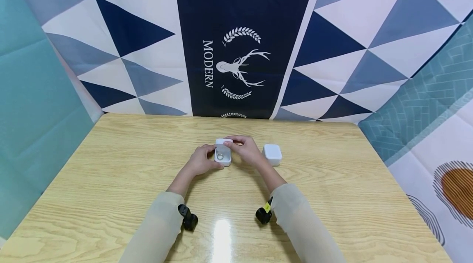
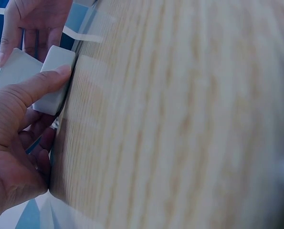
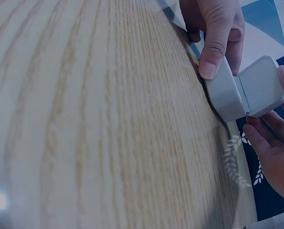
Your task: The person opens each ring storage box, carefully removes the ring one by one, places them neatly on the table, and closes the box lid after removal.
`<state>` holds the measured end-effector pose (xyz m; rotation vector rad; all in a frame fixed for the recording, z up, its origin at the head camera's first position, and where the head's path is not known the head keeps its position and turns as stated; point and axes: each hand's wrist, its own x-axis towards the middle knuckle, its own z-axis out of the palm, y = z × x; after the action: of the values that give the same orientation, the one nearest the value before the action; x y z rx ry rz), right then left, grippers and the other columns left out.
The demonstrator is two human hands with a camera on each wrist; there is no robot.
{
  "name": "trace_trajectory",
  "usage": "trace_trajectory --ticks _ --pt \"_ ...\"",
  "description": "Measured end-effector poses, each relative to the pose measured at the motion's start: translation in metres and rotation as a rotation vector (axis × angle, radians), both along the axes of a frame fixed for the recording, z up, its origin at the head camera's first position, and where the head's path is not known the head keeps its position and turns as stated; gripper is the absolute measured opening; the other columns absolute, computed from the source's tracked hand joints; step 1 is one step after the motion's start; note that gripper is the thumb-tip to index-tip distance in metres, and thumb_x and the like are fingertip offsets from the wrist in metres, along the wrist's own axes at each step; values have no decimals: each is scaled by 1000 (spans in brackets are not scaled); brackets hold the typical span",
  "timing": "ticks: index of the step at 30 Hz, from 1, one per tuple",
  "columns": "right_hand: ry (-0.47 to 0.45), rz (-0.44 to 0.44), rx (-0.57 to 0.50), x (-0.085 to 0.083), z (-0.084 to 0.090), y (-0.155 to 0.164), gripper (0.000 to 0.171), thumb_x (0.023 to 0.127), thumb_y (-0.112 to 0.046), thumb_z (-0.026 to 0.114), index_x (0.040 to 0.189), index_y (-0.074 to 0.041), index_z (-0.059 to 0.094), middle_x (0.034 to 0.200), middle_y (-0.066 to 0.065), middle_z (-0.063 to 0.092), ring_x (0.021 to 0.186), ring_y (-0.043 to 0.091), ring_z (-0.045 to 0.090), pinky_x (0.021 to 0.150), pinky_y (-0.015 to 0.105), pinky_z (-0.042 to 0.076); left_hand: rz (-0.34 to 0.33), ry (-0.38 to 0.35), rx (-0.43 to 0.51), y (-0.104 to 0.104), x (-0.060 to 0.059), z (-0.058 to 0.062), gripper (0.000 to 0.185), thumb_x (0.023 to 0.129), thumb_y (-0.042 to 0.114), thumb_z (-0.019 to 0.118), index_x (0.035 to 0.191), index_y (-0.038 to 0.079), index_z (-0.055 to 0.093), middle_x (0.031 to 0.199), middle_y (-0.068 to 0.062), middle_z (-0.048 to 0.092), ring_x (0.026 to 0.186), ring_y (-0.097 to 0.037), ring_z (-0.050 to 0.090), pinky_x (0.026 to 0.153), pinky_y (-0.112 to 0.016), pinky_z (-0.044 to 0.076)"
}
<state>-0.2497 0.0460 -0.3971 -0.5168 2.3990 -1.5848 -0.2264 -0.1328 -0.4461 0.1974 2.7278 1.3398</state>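
A small white ring box (image 1: 228,158) stands on the table with its lid raised, and a ring (image 1: 220,156) sits inside it. My left hand (image 1: 201,160) grips the box's base from the left, thumb on the near side. In the left wrist view, that thumb lies across the white base (image 2: 58,59). My right hand (image 1: 246,150) holds the raised lid (image 3: 262,86) at its edge, thumb in front and fingers behind. The ring is hidden in both wrist views.
A second white box (image 1: 272,153), closed, stands on the wooden table (image 1: 314,213) just right of my right hand. A patterned cloth (image 1: 148,41) hangs behind the table's far edge. Black wrist cameras (image 1: 190,221) sit on both sleeves.
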Motion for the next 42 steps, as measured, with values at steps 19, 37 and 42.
trace_trajectory --ticks 19,37,42 --pt "-1 -49 -12 -23 -32 1 33 87 -32 65 113 -12 69 118 6 67 115 20 57 100 38 44 1 1 -4 -1 -2 -2 71 70 19 82 132 0 52 128 -15 57 123 -29 50 106 -42 38" --pt "-12 -39 -14 -22 -30 1 38 88 -32 65 117 -9 66 121 10 64 118 22 55 99 38 45 10 -16 -6 -1 -1 -1 72 71 20 82 133 1 51 130 -14 56 125 -28 48 106 -42 37" --pt "-7 -40 -9 -21 -30 1 37 88 -34 64 117 -11 67 121 7 65 118 21 56 100 38 44 11 -19 -4 -1 -1 -1 72 71 20 82 133 2 51 130 -13 56 125 -28 48 106 -42 37"
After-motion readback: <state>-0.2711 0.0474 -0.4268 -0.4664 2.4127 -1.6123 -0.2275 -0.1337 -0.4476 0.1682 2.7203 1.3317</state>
